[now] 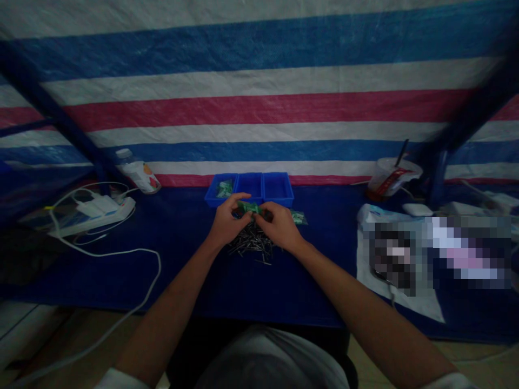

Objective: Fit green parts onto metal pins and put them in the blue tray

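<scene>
Between both hands is a small green-and-clear plastic packet point(248, 207), pinched at its two sides above the table. My left hand point(230, 220) is closed on its left side, thumb and fingers bent round it. On the other side my right hand point(280, 223) grips it with thumb and fingertips. Just below lies a loose pile of thin metal pins or nails point(253, 244), partly hidden by the hands. Behind the hands stands a blue three-part tray point(279, 202); similar green packets point(224, 188) lie in its left compartment. Another green packet point(299, 217) rests right of my right hand.
On the left are a power strip point(101, 216) with white cables and a tilted bottle point(140, 172). A plastic cup with a straw point(391, 181) stands at the back right. Nearer on the right, a white sheet point(367, 259) lies beneath blurred-out items. Striped sheeting point(259, 111) hangs behind the blue table.
</scene>
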Available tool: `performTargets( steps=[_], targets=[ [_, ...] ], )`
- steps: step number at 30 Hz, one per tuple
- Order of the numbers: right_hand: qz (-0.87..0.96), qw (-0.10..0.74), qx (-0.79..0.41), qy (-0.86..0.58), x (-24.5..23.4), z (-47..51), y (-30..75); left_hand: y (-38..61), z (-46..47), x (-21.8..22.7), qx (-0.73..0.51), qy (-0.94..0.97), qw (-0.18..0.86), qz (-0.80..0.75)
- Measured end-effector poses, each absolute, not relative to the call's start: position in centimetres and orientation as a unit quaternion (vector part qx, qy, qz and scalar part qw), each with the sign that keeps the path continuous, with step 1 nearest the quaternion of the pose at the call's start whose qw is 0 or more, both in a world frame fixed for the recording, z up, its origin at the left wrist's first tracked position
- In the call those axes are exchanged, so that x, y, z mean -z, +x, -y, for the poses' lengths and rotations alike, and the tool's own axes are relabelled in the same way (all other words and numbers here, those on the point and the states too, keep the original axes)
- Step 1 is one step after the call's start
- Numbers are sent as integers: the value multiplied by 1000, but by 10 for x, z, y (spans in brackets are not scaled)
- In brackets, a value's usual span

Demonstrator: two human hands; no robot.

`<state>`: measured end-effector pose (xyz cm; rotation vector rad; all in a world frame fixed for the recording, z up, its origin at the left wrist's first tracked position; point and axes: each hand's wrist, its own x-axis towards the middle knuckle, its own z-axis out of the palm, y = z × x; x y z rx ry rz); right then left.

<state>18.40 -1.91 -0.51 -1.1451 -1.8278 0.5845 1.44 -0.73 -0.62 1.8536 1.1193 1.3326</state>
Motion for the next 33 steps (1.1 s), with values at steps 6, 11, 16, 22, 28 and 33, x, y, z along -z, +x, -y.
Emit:
performTargets(
  steps=[6,11,16,22,28,33],
  targets=[
    [708,447,-288,-465,2,19,183,14,5,5,-516,665,344,-415],
    [687,454,-336,-457,0,19,182,15,5,3,-520,656,368,-405],
    [686,461,-340,-448,1,18,183,14,5,3,-517,655,380,-399],
    [699,449,-319,-455,1,16,186,10,6,4,-495,696,321,-410],
    [706,432,-349,-438,2,14,188,11,4,6,-510,674,345,-408],
    [704,441,-353,-431,3,14,186,12,5,5,-520,661,374,-390]
  ],
)
